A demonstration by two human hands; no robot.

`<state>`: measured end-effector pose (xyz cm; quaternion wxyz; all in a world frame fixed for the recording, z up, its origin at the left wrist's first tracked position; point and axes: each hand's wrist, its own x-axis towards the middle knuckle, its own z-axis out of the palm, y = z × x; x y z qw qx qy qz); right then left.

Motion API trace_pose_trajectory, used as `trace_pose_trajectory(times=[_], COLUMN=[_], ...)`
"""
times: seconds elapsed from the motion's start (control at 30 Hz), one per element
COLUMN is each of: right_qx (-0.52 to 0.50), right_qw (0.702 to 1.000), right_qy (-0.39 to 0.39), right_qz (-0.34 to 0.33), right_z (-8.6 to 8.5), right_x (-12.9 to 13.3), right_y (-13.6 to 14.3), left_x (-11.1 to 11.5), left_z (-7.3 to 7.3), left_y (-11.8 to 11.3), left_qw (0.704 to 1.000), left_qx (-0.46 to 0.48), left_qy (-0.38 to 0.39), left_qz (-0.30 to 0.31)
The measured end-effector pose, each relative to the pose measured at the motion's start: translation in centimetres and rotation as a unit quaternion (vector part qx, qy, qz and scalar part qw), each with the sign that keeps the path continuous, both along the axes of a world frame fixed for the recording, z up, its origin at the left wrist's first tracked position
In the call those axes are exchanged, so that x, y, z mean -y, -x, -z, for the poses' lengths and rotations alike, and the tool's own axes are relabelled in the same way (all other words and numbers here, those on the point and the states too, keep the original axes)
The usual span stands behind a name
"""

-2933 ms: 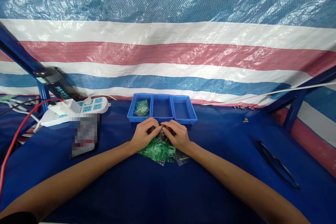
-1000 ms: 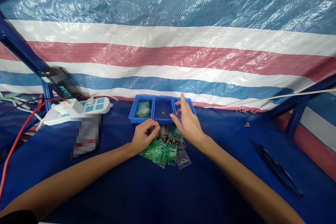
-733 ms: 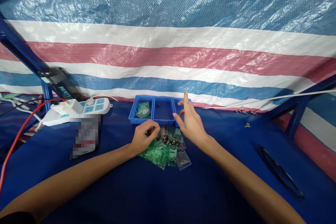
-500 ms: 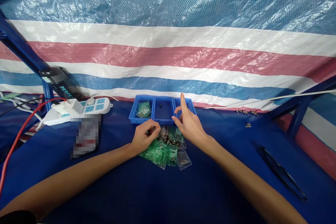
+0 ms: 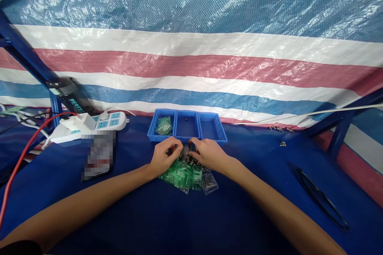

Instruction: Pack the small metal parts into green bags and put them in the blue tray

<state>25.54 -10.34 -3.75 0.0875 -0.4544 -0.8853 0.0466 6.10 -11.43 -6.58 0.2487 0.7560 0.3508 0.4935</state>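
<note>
A heap of small clear and green plastic bags (image 5: 182,175) holding small parts lies on the blue table covering. At the heap's upper left edge is my left hand (image 5: 164,155), its thumb and fingers curled together in a pinch; what they hold is hidden. My right hand (image 5: 211,153) reaches over the heap's upper right, index finger and thumb bent and apart above the dark small parts. Just behind both hands stands a blue three-compartment tray (image 5: 187,138). Its left compartment contains green-tinted bags (image 5: 164,126), and its middle one a tiny dark piece (image 5: 186,119).
On the left are a white power strip (image 5: 115,122) with cables, a black bottle (image 5: 73,97) and a grey pouch (image 5: 100,155). Black-framed glasses (image 5: 321,197) lie at the right. Small metal pieces (image 5: 283,144) sit farther back. Striped sheeting (image 5: 191,59) hangs behind the table.
My right hand has come down and toward me from over the tray's right compartment to the heap. The tiny dark piece has shifted slightly in the middle compartment. My left hand stays put.
</note>
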Motion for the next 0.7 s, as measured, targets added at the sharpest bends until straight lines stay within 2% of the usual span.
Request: trace_pose_trajectory(times=[0.2, 0.47, 0.7], right_qx=[0.025, -0.053, -0.022], right_qw=[0.999, 0.996, 0.996], right_qy=[0.013, 0.062, 0.084], right_qz=[0.023, -0.045, -0.028], right_z=[0.28, -0.18, -0.11], right_x=[0.02, 0.56, 0.68], right_y=[0.38, 0.63, 0.99], left_x=[0.0, 0.01, -0.04], left_z=[0.01, 0.02, 0.05], left_y=[-0.03, -0.01, 0.09], left_qw=[1.0, 1.0, 1.0], left_qx=[0.003, 0.001, -0.002], left_qy=[-0.003, -0.003, -0.006], left_qz=[0.003, 0.002, 0.005])
